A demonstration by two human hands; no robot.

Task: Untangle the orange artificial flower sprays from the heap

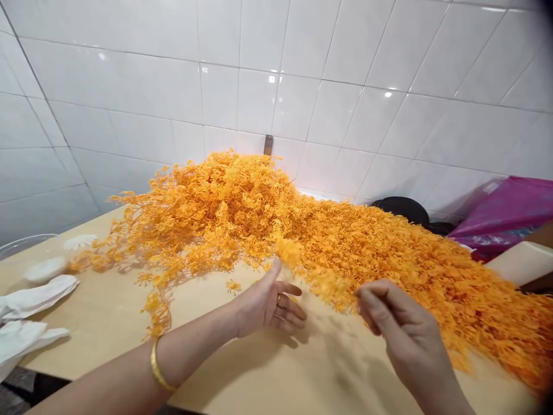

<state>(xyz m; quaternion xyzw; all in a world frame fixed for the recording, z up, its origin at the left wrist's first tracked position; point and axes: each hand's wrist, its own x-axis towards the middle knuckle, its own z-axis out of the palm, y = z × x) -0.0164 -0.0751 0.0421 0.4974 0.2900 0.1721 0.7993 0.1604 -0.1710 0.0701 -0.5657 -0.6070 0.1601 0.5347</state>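
Observation:
A large heap of orange, stringy, flower-like pieces (242, 202) spreads over the light wooden table (259, 380). My left hand (270, 302) is held above the table in front of the heap, its thumb raised and its fingers apart and slightly curled, with nothing in them. At the right, my right hand (397, 323) pinches thumb and fingers together on the end of an orange strand (330, 285), which stretches left from the fingertips and is blurred. A single small orange piece (234, 286) lies apart on the table, left of my left hand.
White gloves (38, 297) and a pale rounded object (45, 269) lie at the table's left edge. Behind the heap stands a white tiled wall (302, 69) with a metal strip (268, 145). At the right are a black rounded object (401, 208) and a purple bag (510, 210).

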